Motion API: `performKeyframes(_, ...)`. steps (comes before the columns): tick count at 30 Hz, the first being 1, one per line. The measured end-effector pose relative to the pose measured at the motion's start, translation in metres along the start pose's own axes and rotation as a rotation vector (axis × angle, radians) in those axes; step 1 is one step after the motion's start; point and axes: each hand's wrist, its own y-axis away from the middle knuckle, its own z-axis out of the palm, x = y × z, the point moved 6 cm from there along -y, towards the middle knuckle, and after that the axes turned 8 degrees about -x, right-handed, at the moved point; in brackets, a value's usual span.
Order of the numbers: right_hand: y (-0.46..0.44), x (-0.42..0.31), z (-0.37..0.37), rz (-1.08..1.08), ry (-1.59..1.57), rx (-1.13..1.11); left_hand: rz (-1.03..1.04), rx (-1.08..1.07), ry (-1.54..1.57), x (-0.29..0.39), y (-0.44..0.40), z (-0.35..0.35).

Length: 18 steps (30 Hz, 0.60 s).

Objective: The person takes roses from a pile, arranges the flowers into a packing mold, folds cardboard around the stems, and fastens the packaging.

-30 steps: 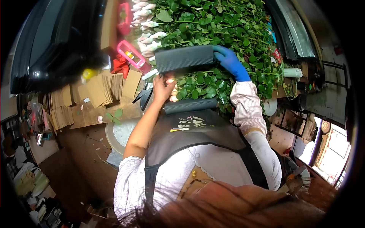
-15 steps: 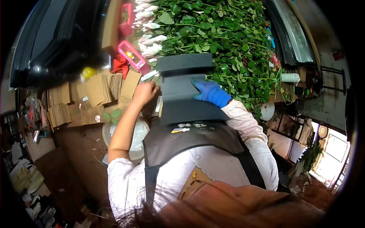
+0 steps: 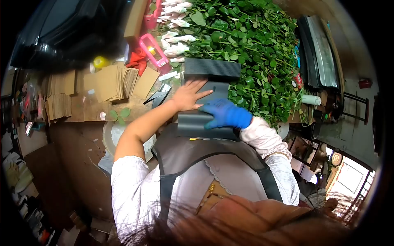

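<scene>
My bare left hand (image 3: 192, 96) lies open with fingers spread on a dark grey sheet (image 3: 218, 87). My right hand (image 3: 227, 114), in a blue glove, rests on the near part of the sheet, its visible fingers apart. The two hands almost meet at the fingertips. Along the far end of the sheet is a dark ribbed block (image 3: 212, 69). The sheet's near portion (image 3: 192, 125) hangs toward my apron and looks bent. What lies beneath the sheet is hidden.
Leafy green stems (image 3: 254, 53) with white-wrapped heads (image 3: 177, 39) cover the far table. Left are a pink tape dispenser (image 3: 156, 55), a red cloth (image 3: 138, 58), brown cardboard pieces (image 3: 111, 84) and a yellow ball-like item (image 3: 99, 62). A pale bucket (image 3: 107, 139) stands below the table edge.
My left hand has moved right from beside the sheet and now lies spread on it. My gloved right hand has come down nearer my body. The view has shifted slightly.
</scene>
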Motion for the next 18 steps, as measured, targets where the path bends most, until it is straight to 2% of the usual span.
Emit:
performKeyframes(2,-0.023,0.01,0.048,0.218,0.193,0.005,0.005,0.022,0.007,0.002,0.001,-0.004)
performKeyframes(4,-0.031,0.009,0.04,0.287,0.185,-0.11,0.003,0.065,-0.025,0.002,0.0,-0.006)
performKeyframes(5,-0.036,0.0,0.03,0.178,0.104,-0.055,0.006,0.088,0.056,0.001,0.001,-0.006)
performKeyframes(7,-0.045,-0.016,0.002,-0.034,-0.064,0.057,0.03,0.16,-0.03,-0.004,0.002,0.002)
performKeyframes(9,-0.085,-0.045,-0.031,-0.187,-0.079,0.46,0.025,0.216,-0.072,0.0,-0.001,0.003)
performKeyframes(11,-0.148,-0.053,-0.036,-0.268,0.066,0.586,-0.129,0.213,0.246,-0.009,-0.007,0.01)
performKeyframes(12,-0.177,-0.056,-0.038,-0.252,0.216,0.544,-0.207,0.211,0.403,-0.018,-0.006,0.02)
performKeyframes(13,-0.224,-0.033,-0.009,-0.219,0.416,0.464,0.013,0.22,0.083,-0.014,-0.01,0.029)
performKeyframes(14,-0.258,-0.025,0.002,-0.077,0.559,0.313,-0.082,0.172,0.363,-0.029,-0.029,0.055)
performKeyframes(15,-0.282,-0.009,0.021,-0.032,0.697,0.356,-0.111,0.228,0.266,-0.028,-0.027,0.056)
performKeyframes(16,-0.317,0.022,0.053,0.016,0.772,0.291,-0.145,0.282,0.171,-0.026,-0.024,0.056)
performKeyframes(18,-0.313,0.015,0.044,0.031,0.735,0.316,-0.187,0.284,0.184,-0.023,-0.026,0.055)
